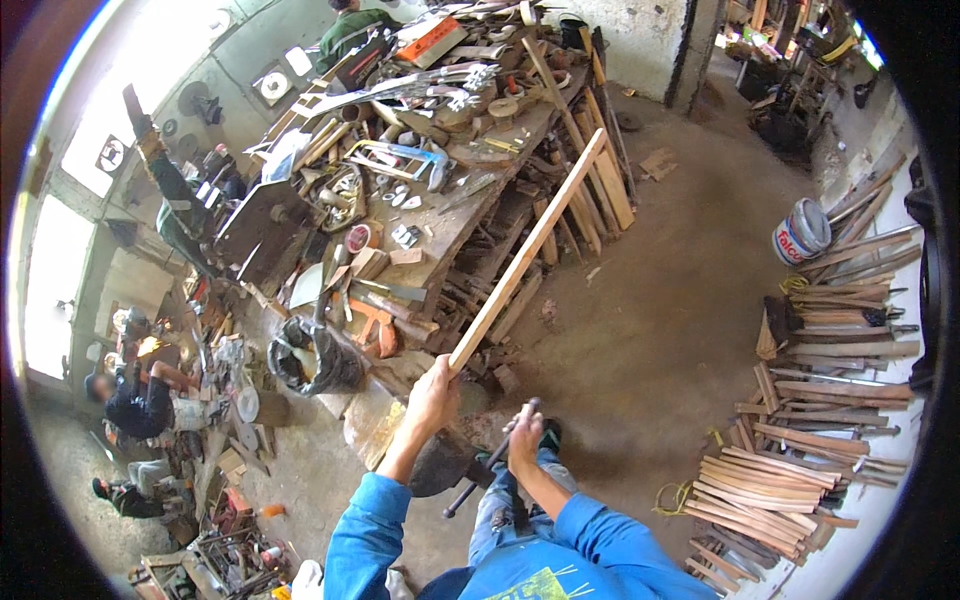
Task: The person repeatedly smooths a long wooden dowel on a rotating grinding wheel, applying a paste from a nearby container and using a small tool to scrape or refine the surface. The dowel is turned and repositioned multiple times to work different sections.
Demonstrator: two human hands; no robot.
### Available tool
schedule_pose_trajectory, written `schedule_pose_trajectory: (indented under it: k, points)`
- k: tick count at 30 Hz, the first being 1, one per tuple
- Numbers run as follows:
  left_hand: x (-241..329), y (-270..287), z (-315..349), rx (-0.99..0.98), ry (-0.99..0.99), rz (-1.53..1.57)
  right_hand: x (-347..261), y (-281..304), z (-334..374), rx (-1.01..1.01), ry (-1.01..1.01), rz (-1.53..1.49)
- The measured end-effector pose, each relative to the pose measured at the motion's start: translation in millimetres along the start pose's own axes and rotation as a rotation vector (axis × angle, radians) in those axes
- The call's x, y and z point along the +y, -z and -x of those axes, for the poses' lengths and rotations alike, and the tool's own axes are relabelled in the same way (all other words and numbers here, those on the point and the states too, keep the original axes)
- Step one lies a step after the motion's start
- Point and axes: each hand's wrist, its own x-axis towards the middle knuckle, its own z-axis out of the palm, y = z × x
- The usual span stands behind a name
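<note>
My left hand (432, 400) is closed around the lower end of a long pale wooden strip (530, 250). The strip slants up and away to the right, past the bench edge. My right hand (524, 440) grips the upper part of a thin dark metal bar (466, 494) with knobbed ends, which looks like a vise handle. Beside that bar is a dark rounded metal body (438, 466), probably the vise, partly hidden by my left forearm. Whether the bar joins it is hard to see.
A cluttered workbench (480, 215) carries a blue hacksaw (405, 158) and an orange-handled saw (376, 325). A black bag-lined container (312, 358) stands left. At right are stacked wooden pieces (755, 495) and a white pail (802, 232). One person (145, 400) sits left; another (352, 35) is behind the bench.
</note>
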Motion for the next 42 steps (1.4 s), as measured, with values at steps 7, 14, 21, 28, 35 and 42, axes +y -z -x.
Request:
schedule_pose_trajectory:
  k: [7, 14, 21, 28, 35, 42]
  points:
    - [-7.1, 12.5, -9.0, -0.187, -0.038, 0.08, -38.7, 0.0, -3.8, -0.34, -0.157, -0.413]
    - [-19.4, 18.8, -19.7, -0.309, -0.127, 0.208, -18.4, -17.4, 141.1, -1.367, 0.512, 0.814]
    - [35.4, 89.2, 2.0, -0.427, -0.034, 0.273, -43.0, -51.1, 114.1, -1.573, 0.005, 0.459]
    - [53.3, 106.5, -3.0, -0.603, 0.267, 1.143, -184.6, -126.9, 18.4, -0.795, -0.151, -0.449]
    - [57.8, 79.0, 8.1, -0.709, 0.587, 1.379, -200.3, -186.8, 8.7, -0.467, 0.117, -0.489]
    - [29.4, 118.1, 100.0, -0.592, 0.435, 0.774, -228.8, -177.9, -24.7, -0.38, 0.158, -0.438]
